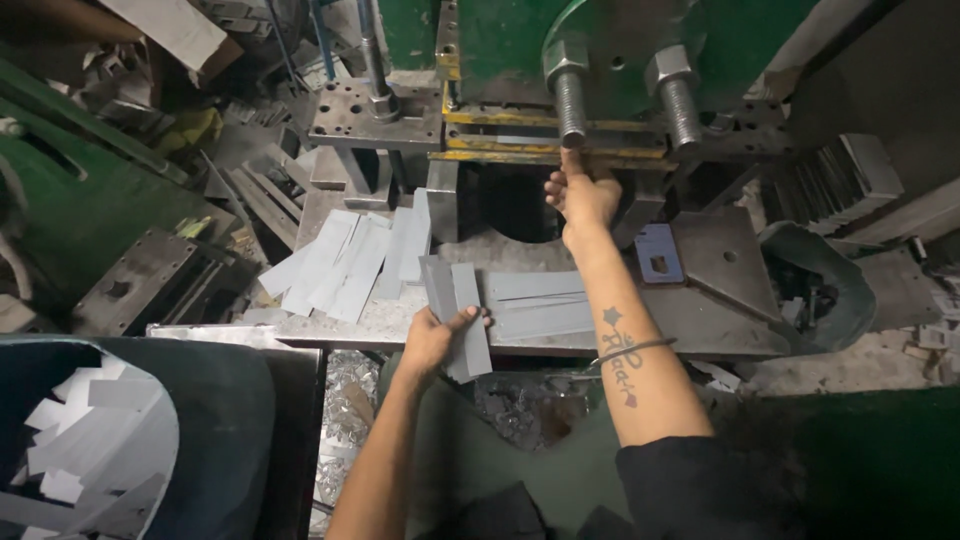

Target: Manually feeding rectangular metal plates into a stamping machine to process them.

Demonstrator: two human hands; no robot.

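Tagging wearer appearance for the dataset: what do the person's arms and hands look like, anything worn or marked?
Both hands bare, no gloves. Right arm: dark sleeve pushed up past the elbow, thin dark band around the forearm, dark tattoo with a star and script. Left arm: bare, no sleeve, band or marking visible.

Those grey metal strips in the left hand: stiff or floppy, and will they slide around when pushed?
The strips look thin and flat, and jut past the left hand without sagging, so probably stiff but springy. Smooth faces, like the fanned pile on the press table, suggest they slide easily. Flat, so they won't roll; edges may be sharp.

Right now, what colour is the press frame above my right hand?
Green press frame, best in the head view.
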